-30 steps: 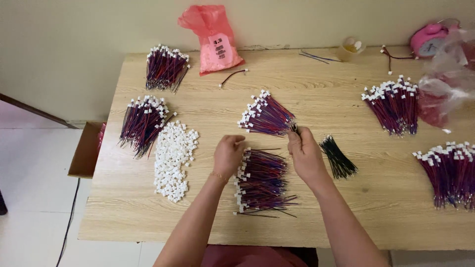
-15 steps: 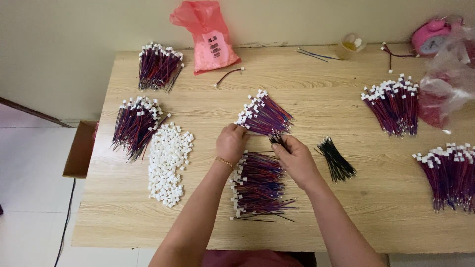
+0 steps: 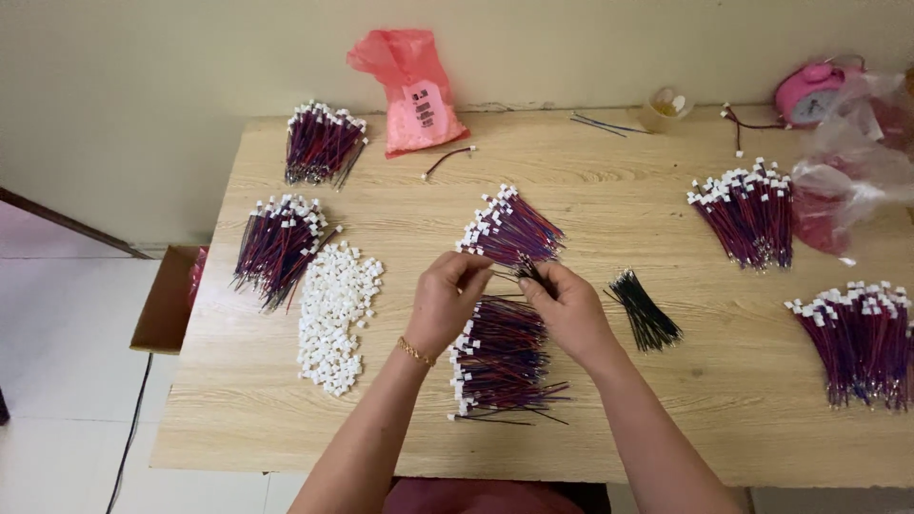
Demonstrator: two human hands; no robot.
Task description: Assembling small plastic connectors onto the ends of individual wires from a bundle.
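My left hand (image 3: 447, 300) and my right hand (image 3: 568, 307) meet over the middle of the wooden table (image 3: 666, 438). Together they pinch a thin dark wire (image 3: 519, 273) between their fingertips. Under them lies a loose pile of red-and-blue wires with white connectors (image 3: 497, 360). Just beyond the fingers sits a tied bundle of the same wires (image 3: 509, 228). A heap of small white plastic connectors (image 3: 335, 309) lies left of my left hand. A small bunch of black wires (image 3: 645, 309) lies right of my right hand.
More wire bundles lie at the far left (image 3: 319, 143), left (image 3: 278, 246), right (image 3: 747, 211) and near right edge (image 3: 857, 333). A pink plastic bag (image 3: 411, 90) leans on the wall. A pink round object (image 3: 807, 93) and clear bags (image 3: 862, 171) crowd the far right corner. A cardboard box (image 3: 167, 297) stands on the floor.
The view has drifted slightly. Both hands stayed over the loose pile, and the fingertips have come together on a thin wire.
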